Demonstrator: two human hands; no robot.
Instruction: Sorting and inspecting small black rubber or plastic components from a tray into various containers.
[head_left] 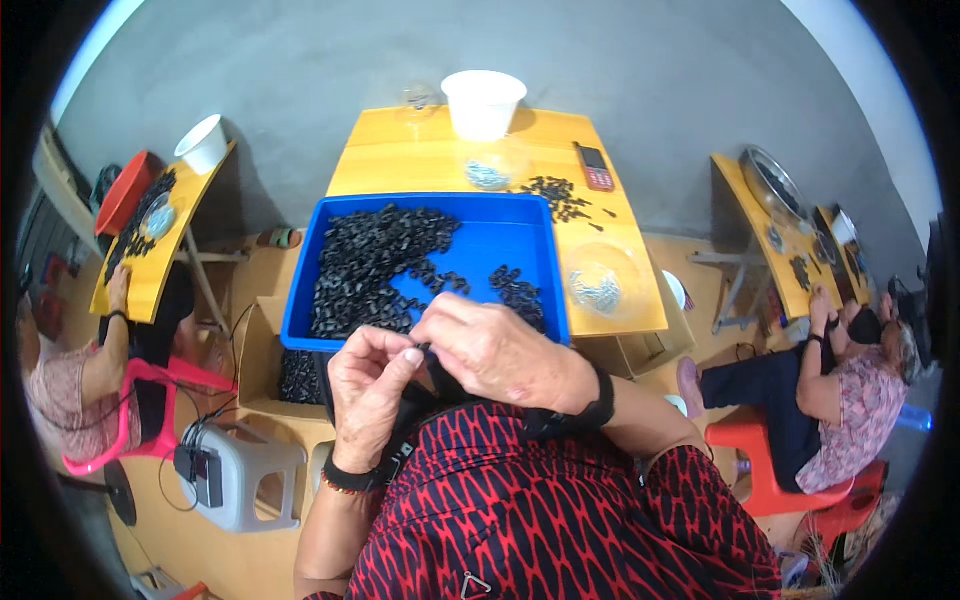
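My left hand (366, 392) and my right hand (492, 348) meet over the near edge of a blue tray (500, 225). Between their fingertips is a small black part (423, 348), mostly covered; its exact kind is too small to tell. The left thumb and fingers pinch it, and the right fingers close in on it from the other side. Inside the tray, a large heap of small black parts (370, 255) fills the left half. A smaller pile of the same parts (516, 292) lies at the right, just beyond my right hand.
The yellow table (390, 150) holds a white tub (484, 105), loose black pieces (556, 195), a red phone (594, 168) and clear dishes of small metal pins (487, 176) (597, 291). Below stands a cardboard box (260, 365). Co-workers sit left and right. A grey stool (240, 470) stands nearby.
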